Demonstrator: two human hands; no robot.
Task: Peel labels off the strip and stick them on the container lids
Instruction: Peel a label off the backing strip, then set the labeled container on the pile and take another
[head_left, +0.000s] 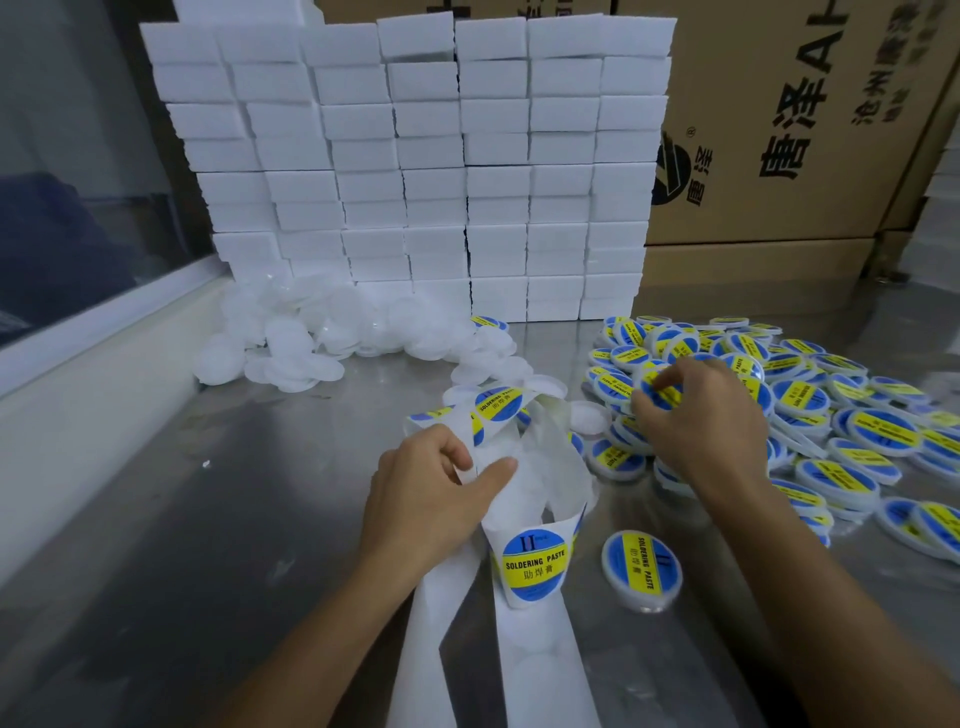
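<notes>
— Steel tabletop (208, 519), head view: what do we list first?

— Item one, our left hand (431, 499), fingers and thumb curled round the white label strip (524, 478). The strip loops up in front of us and runs back toward our body; one blue-and-yellow label (534, 566) sits on its near fold, another (498, 404) on the far fold.

— And the right?

— Item two, our right hand (701, 415), fingertips pinching a labelled lid (657, 387) over the heap of labelled lids (841, 431) at right.

— Remaining stock?

— One labelled lid lying alone (641, 569) just right of the strip; a pile of plain white lids (322, 338) far left; stacked white foam blocks (415, 156) behind it; cardboard cartons (805, 130) far right.
</notes>
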